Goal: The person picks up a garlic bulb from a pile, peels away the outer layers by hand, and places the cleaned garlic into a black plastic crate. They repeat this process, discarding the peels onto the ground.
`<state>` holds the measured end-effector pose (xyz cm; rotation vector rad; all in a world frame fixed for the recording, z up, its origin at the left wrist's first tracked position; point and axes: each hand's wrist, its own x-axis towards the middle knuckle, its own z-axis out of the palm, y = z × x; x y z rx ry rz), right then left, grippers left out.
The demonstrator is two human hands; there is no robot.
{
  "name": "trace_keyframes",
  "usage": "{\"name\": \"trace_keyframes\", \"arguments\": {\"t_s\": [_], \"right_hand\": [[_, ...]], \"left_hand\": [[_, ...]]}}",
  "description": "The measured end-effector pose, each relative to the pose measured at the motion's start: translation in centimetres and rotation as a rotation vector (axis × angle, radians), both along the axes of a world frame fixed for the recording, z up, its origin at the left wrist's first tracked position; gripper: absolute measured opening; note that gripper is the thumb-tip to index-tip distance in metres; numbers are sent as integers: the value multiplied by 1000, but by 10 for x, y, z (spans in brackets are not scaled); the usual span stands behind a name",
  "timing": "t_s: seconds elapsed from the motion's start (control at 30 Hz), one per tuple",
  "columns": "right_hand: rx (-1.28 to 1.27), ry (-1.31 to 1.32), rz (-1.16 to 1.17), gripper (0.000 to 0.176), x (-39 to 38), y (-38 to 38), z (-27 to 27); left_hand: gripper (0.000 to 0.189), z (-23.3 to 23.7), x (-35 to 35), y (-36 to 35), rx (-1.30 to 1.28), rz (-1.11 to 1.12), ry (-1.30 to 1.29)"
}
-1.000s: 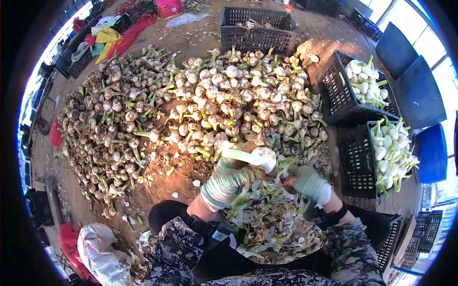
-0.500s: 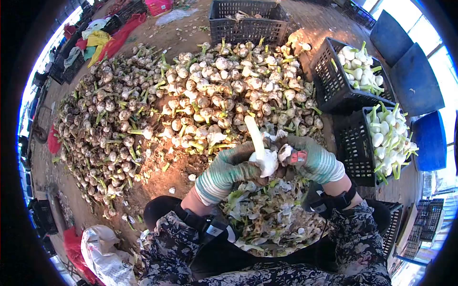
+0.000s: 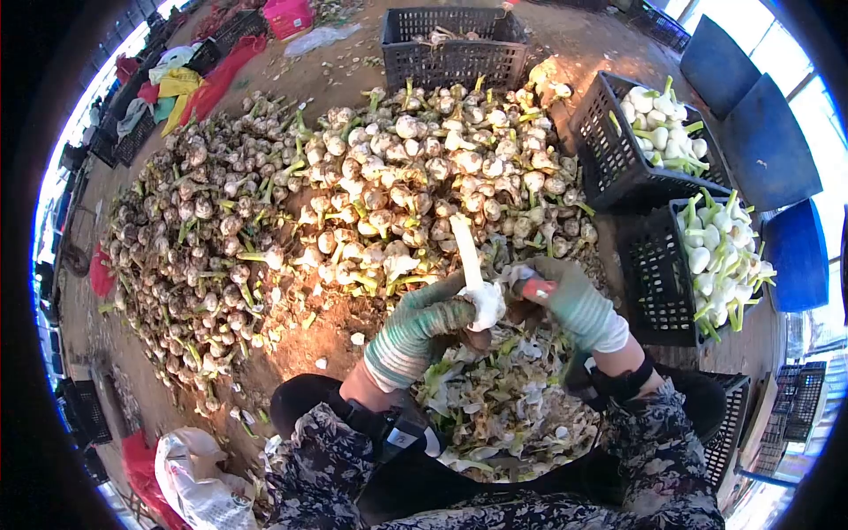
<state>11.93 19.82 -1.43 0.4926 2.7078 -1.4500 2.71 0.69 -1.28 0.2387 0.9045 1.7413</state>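
Observation:
My left hand [image 3: 420, 331], in a green-and-white striped glove, is closed around a garlic bulb [image 3: 487, 306]. The bulb is white, and its long pale stem points up and away from me. To its right, my gloved right hand [image 3: 572, 302] is closed on a small red-handled tool [image 3: 537, 289]; its working end cannot be made out. A narrow gap separates the right fingers from the bulb. Peeled skins and leaf scraps [image 3: 508, 406] are heaped below both hands, between my knees.
Unpeeled garlic [image 3: 406, 168] spreads over the ground ahead and left. On the right, a rear black crate [image 3: 601, 146] and a nearer black crate [image 3: 649, 269] hold cleaned white garlic. Another crate [image 3: 455, 66] stands behind the pile. A white sack [image 3: 199, 486] lies lower left.
My right hand has moved slightly right, away from the bulb. The left hand and bulb have shifted a little down, and the bulb's side shows more openly.

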Motion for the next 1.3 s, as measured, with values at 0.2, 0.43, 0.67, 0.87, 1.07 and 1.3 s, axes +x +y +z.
{"name": "trace_keyframes", "arguments": {"t_s": [0.2, 0.43, 0.67, 0.87, 1.07, 1.3], "right_hand": [[-257, 42, 96, 43, 3, -10, -7], [-803, -40, -74, 52, 15, -2, -1], [118, 261, -152, 29, 13, -44, 21], [-272, 48, -308, 34, 9, 10, -60], [-426, 37, -183, 43, 13, -34, 7], [327, 247, -106, 29, 10, -43, 10]], "left_hand": [[51, 3, 1, 3, -32, -9, 32], [43, 1, 2, 5, -12, 42, -63], [57, -11, 8, 8, -147, 135, 146], [51, -9, 4, 4, -20, 138, -16], [50, -13, 8, 7, -73, 223, 160], [56, -12, 13, 7, -137, 233, 440]]}}
